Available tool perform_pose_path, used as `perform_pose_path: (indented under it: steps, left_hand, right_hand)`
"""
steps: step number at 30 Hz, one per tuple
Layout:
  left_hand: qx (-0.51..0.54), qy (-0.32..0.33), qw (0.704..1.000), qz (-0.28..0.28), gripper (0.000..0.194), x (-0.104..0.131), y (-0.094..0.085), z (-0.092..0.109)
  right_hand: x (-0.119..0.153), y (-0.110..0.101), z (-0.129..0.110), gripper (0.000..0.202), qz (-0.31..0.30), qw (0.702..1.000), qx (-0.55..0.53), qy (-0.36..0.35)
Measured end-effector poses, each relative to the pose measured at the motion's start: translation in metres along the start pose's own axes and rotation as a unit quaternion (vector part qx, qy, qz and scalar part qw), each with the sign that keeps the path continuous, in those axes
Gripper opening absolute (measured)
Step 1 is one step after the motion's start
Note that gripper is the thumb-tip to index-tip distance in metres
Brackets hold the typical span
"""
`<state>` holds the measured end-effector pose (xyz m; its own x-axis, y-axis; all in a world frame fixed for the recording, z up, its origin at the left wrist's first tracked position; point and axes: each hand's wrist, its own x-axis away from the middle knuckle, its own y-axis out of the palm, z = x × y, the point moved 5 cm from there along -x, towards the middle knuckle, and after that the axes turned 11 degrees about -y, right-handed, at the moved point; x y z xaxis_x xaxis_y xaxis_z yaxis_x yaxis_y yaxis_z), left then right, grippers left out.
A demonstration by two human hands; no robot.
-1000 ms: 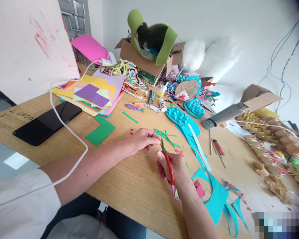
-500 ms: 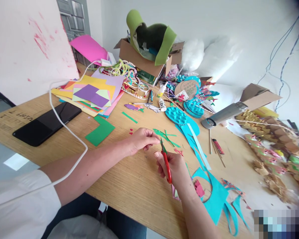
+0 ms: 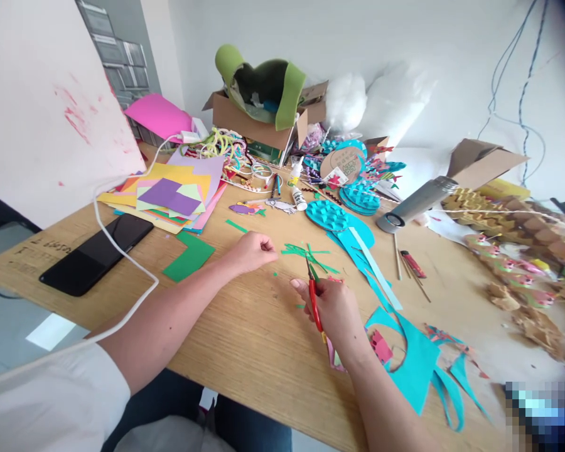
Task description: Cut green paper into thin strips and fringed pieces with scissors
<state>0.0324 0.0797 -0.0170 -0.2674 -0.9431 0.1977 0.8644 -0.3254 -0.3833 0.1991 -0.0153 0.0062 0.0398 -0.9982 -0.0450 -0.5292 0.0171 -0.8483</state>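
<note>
Right hand (image 3: 336, 304) grips the red scissors (image 3: 314, 304), blades pointing away from the person, tips beside the green strips (image 3: 294, 250) on the worktop (image 3: 245, 351). Left hand (image 3: 254, 251) is curled, apart from the scissors; can't tell if it's pinching anything.

Clutter: white cable (image 3: 157, 282) crosses in front of the phone (image 3: 78, 267) and the left forearm, main snag on that side. Green paper (image 3: 191, 256) lies near the left wrist, paper stack (image 3: 169, 196) beyond it. Right side is tight: cut blue sheet (image 3: 417, 364) sits right beside the right forearm, pink scrap (image 3: 380, 346) next to it. Farther out: blue bumpy oval (image 3: 327, 215), white bottle (image 3: 299, 199), grey cylinder (image 3: 417, 204), thin sticks (image 3: 419, 285). Cardboard box (image 3: 245, 122) at the back.
</note>
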Motion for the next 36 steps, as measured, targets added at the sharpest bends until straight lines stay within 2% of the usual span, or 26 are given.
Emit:
perform_pose_path:
  steps: [5, 9, 13, 16, 18, 20, 23, 26, 30, 36]
  left_hand:
    - [-0.171, -0.003, 0.985, -0.017, 0.011, -0.003, -0.003, -0.005]
    - [-0.227, -0.006, 0.974, -0.014, 0.019, -0.004, -0.008, -0.006]
    - [-0.194, -0.008, 0.981, 0.030, 0.024, -0.005, -0.013, -0.006]
    - [-0.046, -0.002, 0.999, 0.029, 0.018, -0.003, -0.011, -0.001]
    - [0.103, 0.001, 0.995, -0.013, 0.024, -0.001, -0.007, 0.004]
    - [0.232, 0.014, 0.970, -0.077, 0.035, 0.004, -0.002, 0.011]
    - [0.301, 0.032, 0.935, -0.184, 0.046, 0.012, 0.006, 0.019]
    - [0.290, 0.027, 0.921, -0.260, 0.056, 0.019, 0.012, 0.022]
    - [0.233, 0.023, 0.909, -0.344, 0.060, 0.026, 0.015, 0.023]
    - [0.092, 0.037, 0.936, -0.338, 0.029, 0.029, 0.013, 0.020]
  right_hand:
    - [0.000, -0.003, -0.001, 0.058, 0.010, 1.000, 0.024, 0.004]
    - [-0.001, -0.005, -0.004, 0.058, 0.000, 0.999, 0.038, 0.010]
    - [-0.001, -0.005, -0.004, 0.058, -0.001, 0.998, 0.063, -0.001]
    - [-0.001, -0.003, -0.005, 0.057, 0.009, 0.992, 0.118, -0.029]
    - [0.001, -0.001, -0.007, 0.057, 0.019, 0.982, 0.177, -0.058]
    - [0.003, 0.002, -0.011, 0.056, 0.017, 0.968, 0.230, -0.099]
    - [0.007, 0.008, -0.020, 0.055, -0.002, 0.943, 0.279, -0.181]
    - [0.011, 0.013, -0.027, 0.058, -0.018, 0.922, 0.305, -0.239]
    - [0.012, 0.014, -0.030, 0.061, -0.028, 0.918, 0.306, -0.252]
    - [0.012, 0.012, -0.028, 0.059, -0.021, 0.914, 0.320, -0.249]
